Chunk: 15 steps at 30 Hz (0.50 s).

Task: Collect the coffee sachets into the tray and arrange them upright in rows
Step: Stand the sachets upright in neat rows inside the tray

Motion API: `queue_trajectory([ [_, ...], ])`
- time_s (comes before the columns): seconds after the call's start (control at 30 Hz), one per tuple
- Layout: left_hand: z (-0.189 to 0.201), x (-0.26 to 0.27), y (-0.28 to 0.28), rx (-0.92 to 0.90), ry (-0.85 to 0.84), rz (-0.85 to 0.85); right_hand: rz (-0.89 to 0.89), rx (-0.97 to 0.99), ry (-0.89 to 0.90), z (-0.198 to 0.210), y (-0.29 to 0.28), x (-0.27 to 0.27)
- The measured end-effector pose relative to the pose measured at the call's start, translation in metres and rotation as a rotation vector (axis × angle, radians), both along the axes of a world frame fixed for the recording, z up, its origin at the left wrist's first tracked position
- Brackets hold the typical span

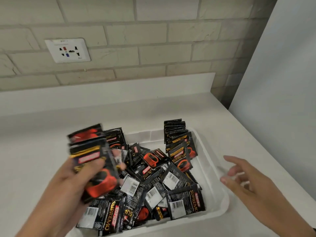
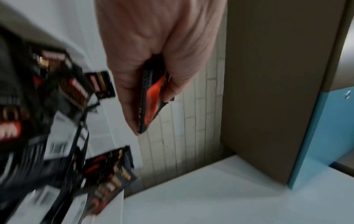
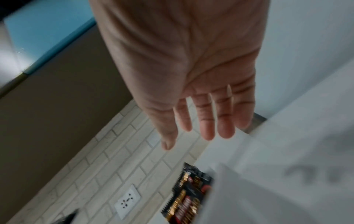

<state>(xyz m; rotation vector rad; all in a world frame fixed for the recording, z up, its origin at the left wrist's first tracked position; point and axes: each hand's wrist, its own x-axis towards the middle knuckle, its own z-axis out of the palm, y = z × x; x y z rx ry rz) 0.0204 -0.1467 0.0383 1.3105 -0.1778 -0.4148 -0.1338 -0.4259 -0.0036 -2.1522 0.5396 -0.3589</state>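
Left hand (image 1: pixel 75 175) curls in a grip; right hand (image 1: pixel 248 178) hovers, fingers loosely spread.

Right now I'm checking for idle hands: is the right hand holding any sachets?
No, the right hand hovers open and empty beside the tray, while the left hand grips a stack of sachets.

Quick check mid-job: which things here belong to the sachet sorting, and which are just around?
Job:
white tray
loose sachets heaped inside
upright row at its far right
stack of sachets held by left hand
right hand, empty

Just around:
wall socket
white counter
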Motion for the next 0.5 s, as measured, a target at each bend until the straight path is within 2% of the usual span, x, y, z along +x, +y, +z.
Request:
queue_trajectory([
  [0.07, 0.002, -0.006, -0.024, 0.041, 0.023, -0.115, 0.043, -0.060, -0.070, 0.021, 0.006, 0.008],
  [0.1, 0.001, -0.010, -0.037, 0.096, 0.018, -0.121, 0.085, -0.071, -0.092, 0.030, 0.011, 0.013],
  [0.23, -0.004, -0.016, -0.070, 0.164, 0.012, -0.188, 0.188, 0.051, -0.165, 0.050, 0.038, 0.036],
  [0.4, -0.002, -0.026, -0.089, 0.123, -0.080, -0.239, 0.203, 0.186, -0.123, 0.044, 0.058, 0.061],
  [0.5, -0.004, -0.029, -0.088, 0.112, -0.077, -0.274, 0.194, 0.315, -0.150, 0.036, 0.059, 0.066],
])
